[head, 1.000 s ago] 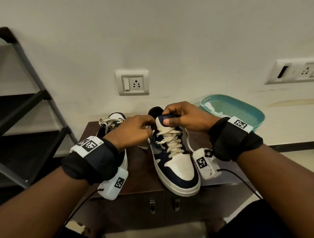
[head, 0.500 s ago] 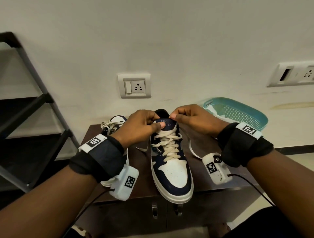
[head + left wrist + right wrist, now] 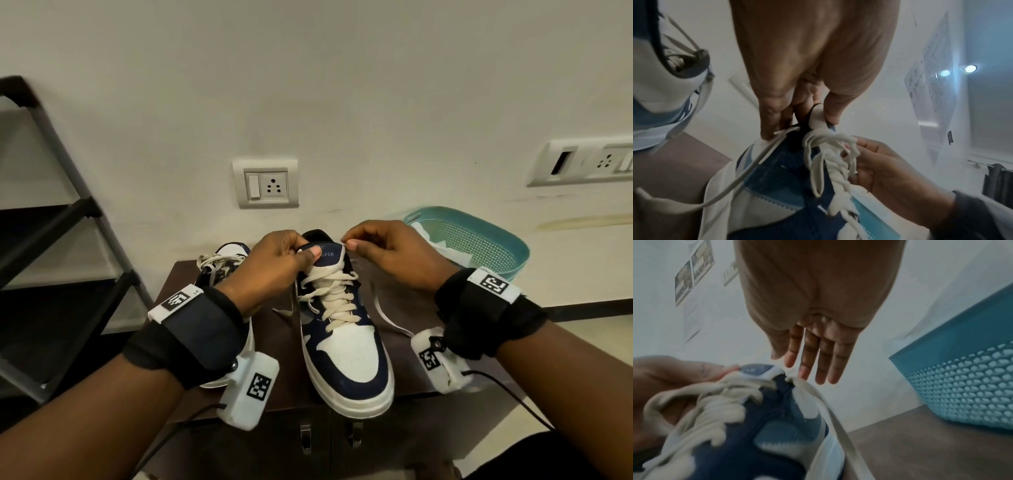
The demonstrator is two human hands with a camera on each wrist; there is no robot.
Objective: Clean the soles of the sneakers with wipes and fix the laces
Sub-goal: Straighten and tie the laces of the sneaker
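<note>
A navy and white sneaker stands on the dark cabinet top, toe towards me, with cream laces crossed loosely. My left hand grips the top of its tongue between thumb and fingers, also seen in the left wrist view. My right hand pinches the lace at the sneaker's top right eyelet; that lace trails down past the shoe's side. The second sneaker stands behind my left wrist, mostly hidden.
A teal mesh basket holding white wipes sits at the cabinet's back right, close to my right wrist. A black shelf rack stands to the left. A wall socket is behind the shoes. Loose lace ends lie on the cabinet at both sides of the sneaker.
My right hand left the tongue and took the lace at the top right. My left hand moved onto the tongue. The sneaker turned straighter towards me.
</note>
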